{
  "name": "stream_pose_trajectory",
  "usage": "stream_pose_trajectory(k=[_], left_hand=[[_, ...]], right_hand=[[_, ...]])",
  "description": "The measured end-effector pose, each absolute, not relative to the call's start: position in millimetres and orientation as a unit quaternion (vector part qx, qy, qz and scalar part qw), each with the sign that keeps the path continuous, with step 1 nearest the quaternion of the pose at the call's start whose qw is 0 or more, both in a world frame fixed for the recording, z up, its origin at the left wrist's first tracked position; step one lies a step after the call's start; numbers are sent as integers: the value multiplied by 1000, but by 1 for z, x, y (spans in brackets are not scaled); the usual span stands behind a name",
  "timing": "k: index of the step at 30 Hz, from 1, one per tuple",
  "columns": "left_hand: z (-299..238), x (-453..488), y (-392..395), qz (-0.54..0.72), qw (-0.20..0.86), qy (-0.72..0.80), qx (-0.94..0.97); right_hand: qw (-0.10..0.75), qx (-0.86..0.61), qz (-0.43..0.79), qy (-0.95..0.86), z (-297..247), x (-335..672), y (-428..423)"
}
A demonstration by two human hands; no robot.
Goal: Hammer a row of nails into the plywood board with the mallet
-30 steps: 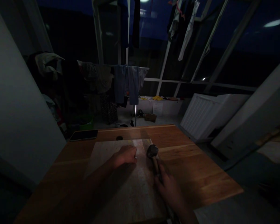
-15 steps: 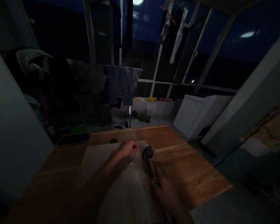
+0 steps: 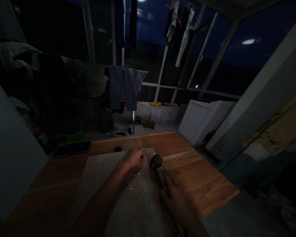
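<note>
A pale board (image 3: 108,171) lies on a wooden table (image 3: 199,177) in dim light. My left hand (image 3: 132,160) rests on the board with fingers pinched together near its far edge; what they hold is too small to name. Small shiny nails (image 3: 133,179) lie on the board just below that hand. My right hand (image 3: 176,200) grips the wooden handle of a hammer (image 3: 158,168), whose dark head lies on the board close to the right of my left fingertips.
A dark phone (image 3: 71,148) lies at the table's far left corner, and a small dark round thing (image 3: 117,149) sits beyond the board. Past the table stand a clothes rack with hanging garments (image 3: 124,85), a white appliance (image 3: 202,118) and window frames.
The view has swung so the table sits further left and lower. My left hand lifted slightly off the nails and pinches near the board's far edge. The hammer stays down.
</note>
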State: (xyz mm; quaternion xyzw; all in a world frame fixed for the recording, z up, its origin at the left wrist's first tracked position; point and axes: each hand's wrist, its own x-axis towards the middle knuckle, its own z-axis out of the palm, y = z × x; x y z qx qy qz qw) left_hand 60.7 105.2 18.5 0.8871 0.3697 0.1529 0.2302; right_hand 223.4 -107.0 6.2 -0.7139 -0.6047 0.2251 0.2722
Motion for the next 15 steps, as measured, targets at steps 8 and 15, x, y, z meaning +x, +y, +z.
stream_pose_trajectory(k=[8, 15], left_hand=[[11, 63, 106, 164, 211, 360, 894], [-21, 70, 118, 265, 379, 322, 826]], right_hand=[[276, -686, 228, -634, 6, 232, -101], [241, -696, 211, -643, 15, 229, -92]])
